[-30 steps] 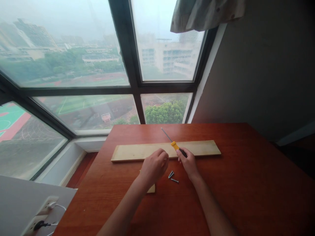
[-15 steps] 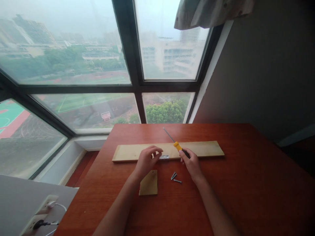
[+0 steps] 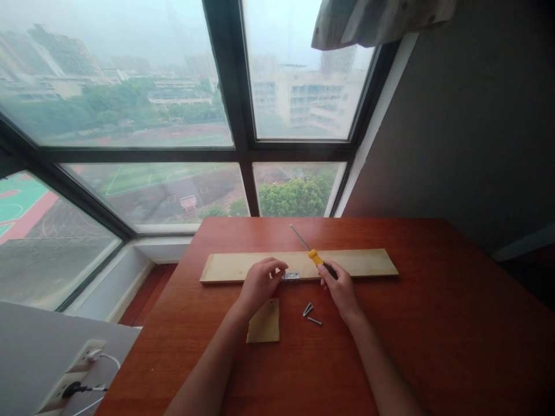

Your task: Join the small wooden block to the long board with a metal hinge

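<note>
A long pale wooden board (image 3: 368, 263) lies across the red-brown table (image 3: 433, 323). My right hand (image 3: 341, 289) is closed round the black and yellow handle of a screwdriver (image 3: 315, 256), whose shaft points away to the upper left. My left hand (image 3: 260, 282) rests at the board's near edge, fingers curled in a pinch beside a small metal hinge (image 3: 291, 276). What the fingers hold, if anything, I cannot make out. A small square wooden piece (image 3: 263, 322) lies just below my left hand. Two loose screws (image 3: 310, 314) lie between my hands.
The table stands against a large window (image 3: 173, 115) at the back and a dark wall (image 3: 468, 127) on the right. A curtain (image 3: 381, 20) hangs at the top right. A white power strip with plugs (image 3: 73, 378) sits at the bottom left.
My left hand moved left and forward off the small wooden piece, which now shows whole, and the metal hinge at the board's edge came into view. My right hand keeps the screwdriver.
</note>
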Tool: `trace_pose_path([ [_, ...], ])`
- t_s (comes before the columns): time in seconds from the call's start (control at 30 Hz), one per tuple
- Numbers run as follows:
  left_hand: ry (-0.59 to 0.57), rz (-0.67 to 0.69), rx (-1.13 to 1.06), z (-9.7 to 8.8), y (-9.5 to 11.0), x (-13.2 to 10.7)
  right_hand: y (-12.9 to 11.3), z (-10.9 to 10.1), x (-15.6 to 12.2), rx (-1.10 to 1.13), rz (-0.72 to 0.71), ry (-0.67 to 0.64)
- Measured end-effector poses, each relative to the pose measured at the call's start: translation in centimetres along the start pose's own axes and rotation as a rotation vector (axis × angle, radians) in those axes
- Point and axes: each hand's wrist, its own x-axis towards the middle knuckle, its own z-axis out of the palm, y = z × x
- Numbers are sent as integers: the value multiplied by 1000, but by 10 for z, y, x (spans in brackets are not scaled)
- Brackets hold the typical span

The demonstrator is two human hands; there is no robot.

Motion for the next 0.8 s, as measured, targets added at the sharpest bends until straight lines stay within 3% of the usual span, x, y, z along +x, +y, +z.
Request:
trace_pose_path([
  [0.5, -60, -1, 45, -2, 2, -2, -1, 0, 0, -2, 10, -6],
  [0.8, -8, 1, 68, -7, 10, -2, 1, 0, 1, -3, 8, -9],
])
